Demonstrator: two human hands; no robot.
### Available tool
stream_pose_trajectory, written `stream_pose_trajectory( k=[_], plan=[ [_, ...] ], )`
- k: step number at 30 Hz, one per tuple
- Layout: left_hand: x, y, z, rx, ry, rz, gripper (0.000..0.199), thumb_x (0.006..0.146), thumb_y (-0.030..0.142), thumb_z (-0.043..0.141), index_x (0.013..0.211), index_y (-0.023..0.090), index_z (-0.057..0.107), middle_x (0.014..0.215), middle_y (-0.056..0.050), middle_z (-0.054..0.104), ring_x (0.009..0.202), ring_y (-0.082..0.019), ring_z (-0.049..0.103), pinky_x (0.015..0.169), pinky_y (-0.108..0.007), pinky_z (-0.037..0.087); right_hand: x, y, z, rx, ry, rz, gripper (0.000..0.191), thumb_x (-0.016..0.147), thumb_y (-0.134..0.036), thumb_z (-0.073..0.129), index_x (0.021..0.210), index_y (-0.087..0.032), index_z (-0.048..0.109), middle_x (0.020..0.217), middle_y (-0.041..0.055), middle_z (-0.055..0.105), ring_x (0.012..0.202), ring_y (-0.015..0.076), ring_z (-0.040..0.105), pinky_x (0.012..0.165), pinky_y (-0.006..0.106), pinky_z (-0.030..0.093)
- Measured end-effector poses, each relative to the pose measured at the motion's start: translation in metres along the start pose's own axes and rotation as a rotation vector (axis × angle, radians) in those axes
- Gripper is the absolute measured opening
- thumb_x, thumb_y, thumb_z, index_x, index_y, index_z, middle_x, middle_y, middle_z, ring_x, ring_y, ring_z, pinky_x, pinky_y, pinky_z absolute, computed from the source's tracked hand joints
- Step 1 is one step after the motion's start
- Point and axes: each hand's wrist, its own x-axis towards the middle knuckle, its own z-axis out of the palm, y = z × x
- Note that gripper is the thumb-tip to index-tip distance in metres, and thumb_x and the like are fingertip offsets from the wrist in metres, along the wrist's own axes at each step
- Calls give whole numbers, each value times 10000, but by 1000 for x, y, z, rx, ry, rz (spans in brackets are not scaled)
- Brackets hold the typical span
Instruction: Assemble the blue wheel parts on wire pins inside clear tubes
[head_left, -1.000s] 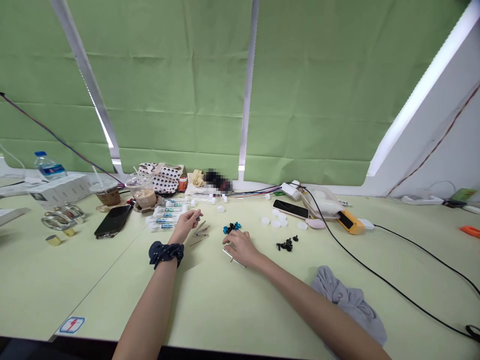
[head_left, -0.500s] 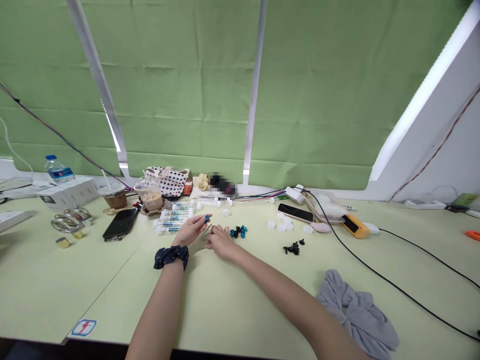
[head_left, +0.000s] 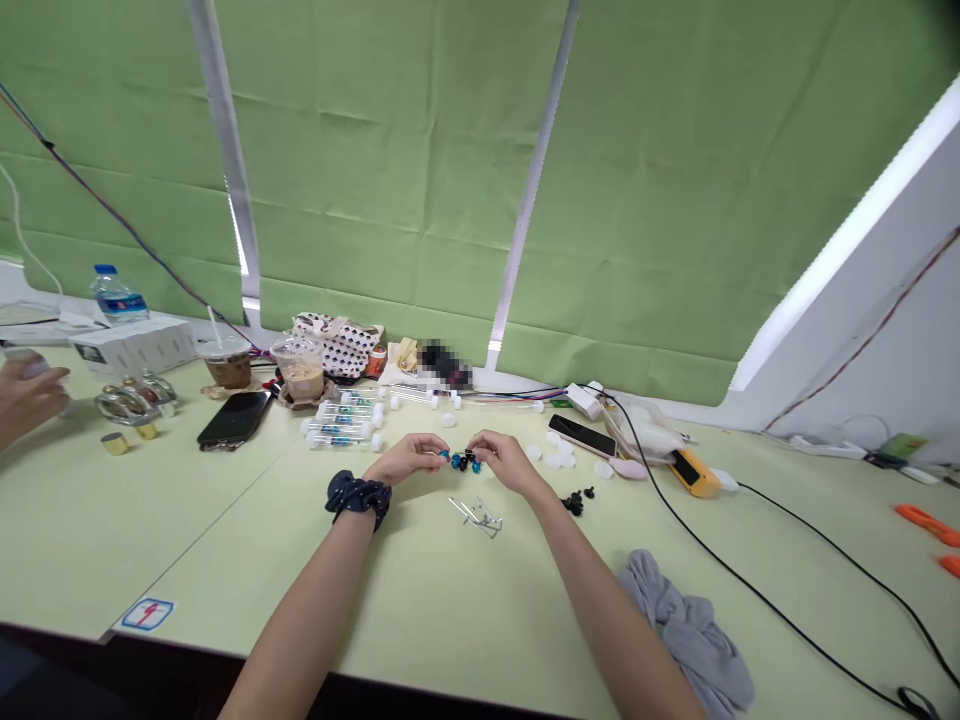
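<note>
My left hand (head_left: 411, 458) pinches a small shiny blue piece (head_left: 444, 454) between thumb and fingertips. Just right of it, several small blue and black pieces (head_left: 463, 463) lie in a cluster on the table. My right hand (head_left: 504, 462) reaches to the cluster's right side with its thumb and finger brought together; what lies between them cannot be made out. Thin metal pins (head_left: 480, 517) are scattered on the table below the two hands. To the left, clear tubes (head_left: 341, 430) with white caps and blue contents lie in a stack.
Right of my hands are white round caps (head_left: 553, 460), black screw-like pieces (head_left: 574, 502), a phone (head_left: 582, 436) and a grey cloth (head_left: 686, 635). Another phone (head_left: 234, 420) and drink cups (head_left: 300, 372) stand left. Another person's hand (head_left: 30, 395) is at far left.
My right hand has moved right to the cluster, uncovering the metal pins. My left hand has brought the blue piece down beside the cluster. Another person's hand has entered at far left.
</note>
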Motion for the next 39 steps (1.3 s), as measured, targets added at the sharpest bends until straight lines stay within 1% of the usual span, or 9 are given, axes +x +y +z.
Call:
stream_pose_trajectory(
  k=[9, 19, 23, 26, 29, 32, 34, 36, 39],
  plan=[
    [5, -3, 15, 93, -96, 25, 387, 612, 297, 731, 959, 139, 666, 766, -63, 650, 575, -97, 500, 571, -238, 405, 1, 15, 2, 21, -66, -26, 167, 770, -143, 464, 830, -160, 619, 666, 2, 591, 590, 98, 500, 581, 201, 372],
    [5, 0, 21, 185, -106, -11, 368, 607, 316, 732, 936, 155, 693, 728, -52, 659, 604, -120, 509, 586, -243, 412, -3, 4, -4, -71, -128, -37, 249, 727, -70, 430, 810, -176, 639, 671, -6, 586, 607, 98, 481, 590, 190, 356],
    [6, 0, 24, 213, -126, -14, 365, 634, 329, 712, 953, 154, 689, 724, -48, 656, 575, -108, 485, 538, -225, 372, -2, -6, -4, -105, -127, -66, 386, 727, -47, 420, 1005, -229, 616, 718, -17, 590, 626, 96, 482, 624, 192, 360],
    [6, 0, 25, 188, -124, -1, 337, 641, 337, 707, 916, 144, 691, 790, -66, 662, 574, -103, 493, 537, -229, 373, 0, -9, -4, -71, -98, -36, 495, 759, -101, 471, 1227, -262, 469, 736, -21, 586, 627, 97, 501, 645, 200, 378],
    [9, -3, 24, 120, -51, 22, 344, 651, 343, 703, 931, 145, 677, 844, -75, 665, 573, -95, 502, 558, -235, 390, 2, -7, -5, -59, 45, 54, 539, 794, -251, 521, 1304, -259, 349, 887, 23, 595, 630, 105, 525, 653, 226, 401],
    [11, -9, 20, 6, 66, 21, 379, 646, 346, 714, 963, 146, 656, 851, -73, 668, 584, -87, 515, 603, -244, 413, -1, 2, -6, -136, 192, 138, 368, 818, -285, 488, 1180, -224, 473, 908, 44, 596, 655, 123, 538, 655, 251, 407],
    [13, -13, 16, -68, 123, 30, 402, 647, 352, 716, 980, 141, 643, 884, -81, 669, 613, -90, 531, 647, -257, 429, -6, 9, -4, -189, 81, 130, 187, 779, -216, 523, 950, -200, 599, 814, 29, 612, 675, 133, 545, 646, 245, 402],
    [13, -16, 14, -120, 155, 40, 422, 647, 355, 717, 997, 134, 633, 919, -93, 666, 637, -93, 542, 676, -267, 436, -14, 15, 0, -215, -124, 106, 90, 712, -140, 569, 752, -187, 634, 743, 16, 622, 680, 133, 554, 631, 229, 396],
    [13, -17, 13, -157, 165, 35, 425, 642, 342, 724, 998, 129, 629, 928, -96, 665, 644, -90, 551, 686, -268, 439, -25, 21, 5, -267, -206, 163, 92, 694, -123, 573, 694, -176, 648, 707, 19, 631, 673, 132, 565, 611, 218, 393]
  ],
)
